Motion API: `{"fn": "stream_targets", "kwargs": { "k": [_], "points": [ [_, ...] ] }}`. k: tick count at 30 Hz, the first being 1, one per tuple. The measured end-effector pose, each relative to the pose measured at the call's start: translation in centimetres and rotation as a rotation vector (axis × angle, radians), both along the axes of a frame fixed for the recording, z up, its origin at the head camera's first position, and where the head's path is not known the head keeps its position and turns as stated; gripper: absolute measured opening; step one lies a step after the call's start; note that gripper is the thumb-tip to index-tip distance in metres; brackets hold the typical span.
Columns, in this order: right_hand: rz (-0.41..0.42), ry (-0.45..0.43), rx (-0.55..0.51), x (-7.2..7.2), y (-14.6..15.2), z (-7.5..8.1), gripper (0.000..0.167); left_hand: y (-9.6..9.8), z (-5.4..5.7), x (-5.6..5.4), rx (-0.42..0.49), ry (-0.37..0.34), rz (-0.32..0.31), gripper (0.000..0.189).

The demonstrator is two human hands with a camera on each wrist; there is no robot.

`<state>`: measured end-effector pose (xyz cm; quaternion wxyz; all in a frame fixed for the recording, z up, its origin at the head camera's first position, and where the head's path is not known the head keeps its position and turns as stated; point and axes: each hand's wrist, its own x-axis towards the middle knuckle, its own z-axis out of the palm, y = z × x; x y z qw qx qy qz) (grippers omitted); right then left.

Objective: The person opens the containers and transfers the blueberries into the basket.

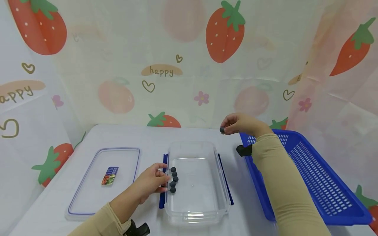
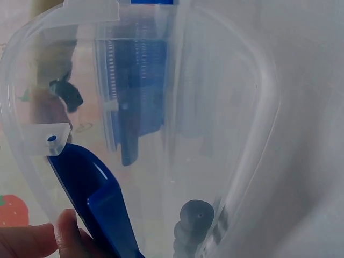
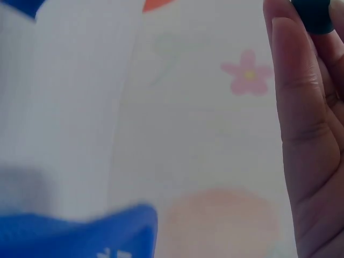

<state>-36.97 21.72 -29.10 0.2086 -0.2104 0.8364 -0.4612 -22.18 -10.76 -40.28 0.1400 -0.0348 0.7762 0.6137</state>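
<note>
The right hand [image 1: 240,124] pinches a dark blueberry [image 1: 222,130] between thumb and fingers, raised beyond the far left corner of the blue basket. That blueberry [image 3: 314,15] is cut off at the top of the right wrist view. At the left side of a clear plastic box [image 1: 195,200], the left hand [image 1: 152,182] grips the wall beside the blue latch [image 1: 161,200]. Its fingers [image 2: 67,231] touch that latch in the left wrist view. Several blueberries [image 1: 173,184] lie in a row inside the box along its left wall.
A blue perforated basket [image 1: 319,177] stands to the right, partly behind the right arm. The clear lid [image 1: 88,196], with a blue seal and a printed label [image 1: 110,176], lies to the left. Behind the white table [image 1: 153,134] hangs a strawberry-print curtain [image 1: 189,72].
</note>
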Motion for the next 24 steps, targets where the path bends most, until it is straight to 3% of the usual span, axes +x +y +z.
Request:
{"fn": "stream_targets", "kwargs": {
  "k": [6,13,24],
  "points": [
    [-0.092,0.009,-0.044,0.3,5.2,-0.4,0.025,-0.3,-0.1,-0.2,0.029,-0.014,-0.007,0.048],
    [-0.154,0.015,-0.091,1.1,9.7,-2.1,0.029,-0.6,-0.1,-0.2,0.066,-0.043,0.002,0.046],
    [-0.215,-0.069,-0.063,1.4,12.8,-4.8,0.023,-0.6,-0.2,-0.5,0.091,-0.033,0.001,0.043]
  ]
}}
